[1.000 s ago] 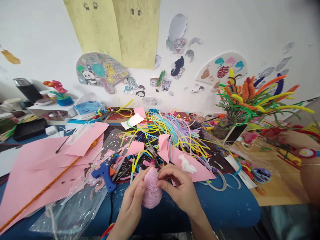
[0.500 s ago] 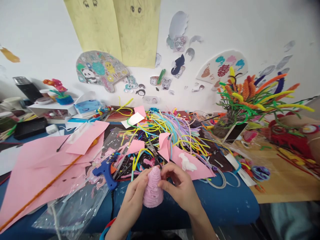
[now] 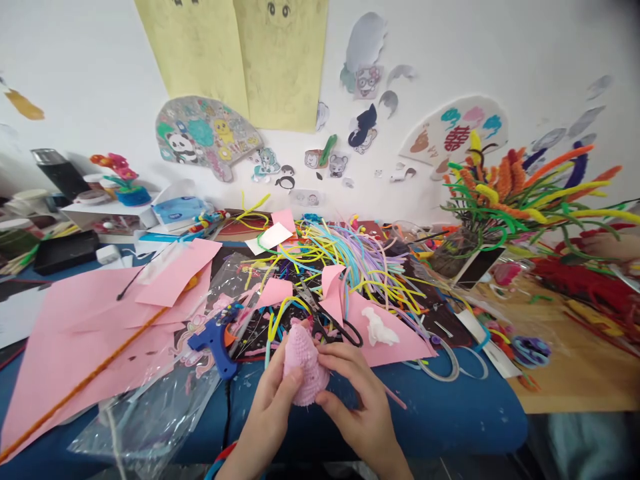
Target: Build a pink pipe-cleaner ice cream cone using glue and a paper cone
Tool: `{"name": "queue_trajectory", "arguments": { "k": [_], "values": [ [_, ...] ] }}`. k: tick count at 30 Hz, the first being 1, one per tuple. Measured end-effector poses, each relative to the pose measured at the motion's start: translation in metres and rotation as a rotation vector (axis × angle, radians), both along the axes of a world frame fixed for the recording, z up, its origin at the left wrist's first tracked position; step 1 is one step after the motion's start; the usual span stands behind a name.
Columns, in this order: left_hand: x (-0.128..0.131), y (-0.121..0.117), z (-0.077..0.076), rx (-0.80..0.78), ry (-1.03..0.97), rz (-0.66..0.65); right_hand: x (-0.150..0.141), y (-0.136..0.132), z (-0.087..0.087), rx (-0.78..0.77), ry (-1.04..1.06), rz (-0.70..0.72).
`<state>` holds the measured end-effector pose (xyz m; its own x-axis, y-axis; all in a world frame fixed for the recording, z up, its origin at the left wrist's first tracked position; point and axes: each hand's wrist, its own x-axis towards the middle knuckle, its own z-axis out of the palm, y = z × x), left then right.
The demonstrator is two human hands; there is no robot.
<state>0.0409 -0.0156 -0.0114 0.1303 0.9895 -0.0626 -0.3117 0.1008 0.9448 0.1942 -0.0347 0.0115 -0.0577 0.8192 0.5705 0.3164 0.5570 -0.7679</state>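
A fuzzy pink cone (image 3: 303,360), which looks wound from pipe cleaner, is held low over the front of the table, its tip pointing up and away. My left hand (image 3: 269,408) is closed around its left side, thumb on the front. On the right side, the fingers and thumb of my right hand (image 3: 361,395) grip the cone's edge. A thin pink strip (image 3: 396,398) sticks out behind my right hand; where it starts is hidden. Just beyond the cone lie black-handled scissors (image 3: 353,333), and a blue glue gun (image 3: 216,347) rests to the left.
Pink sheets (image 3: 90,320) and a clear plastic bag (image 3: 150,400) cover the left. Loose pipe cleaners (image 3: 355,247) heap up behind my hands. A pink piece (image 3: 405,340) bears white stuffing (image 3: 379,327). At right stand a vase of pipe-cleaner stems (image 3: 450,250) and a phone (image 3: 479,268).
The cone has turned and tilted in my hands. My right hand has moved down from near the tip to the cone's lower right side, uncovering the scissors' handles and the pink strip.
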Motion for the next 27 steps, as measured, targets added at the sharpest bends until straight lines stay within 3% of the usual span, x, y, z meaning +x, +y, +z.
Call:
{"name": "queue_trajectory", "arguments": {
  "k": [8,12,19,23,27],
  "values": [
    [0.000,-0.007,0.002,0.083,0.105,0.099,-0.002,-0.002,0.006,0.072,-0.216,0.015],
    [0.004,-0.008,0.002,0.093,0.075,0.146,-0.009,-0.005,0.006,0.125,-0.282,-0.046],
    [0.014,-0.014,-0.011,0.128,-0.016,0.230,-0.033,-0.001,0.007,0.218,-0.144,-0.353],
    [0.015,-0.019,-0.013,0.167,-0.034,0.265,-0.038,0.001,0.010,0.214,-0.129,-0.366],
    [0.017,-0.022,-0.005,0.188,-0.045,0.295,-0.038,0.000,0.012,0.223,-0.126,-0.312]
  ]
}}
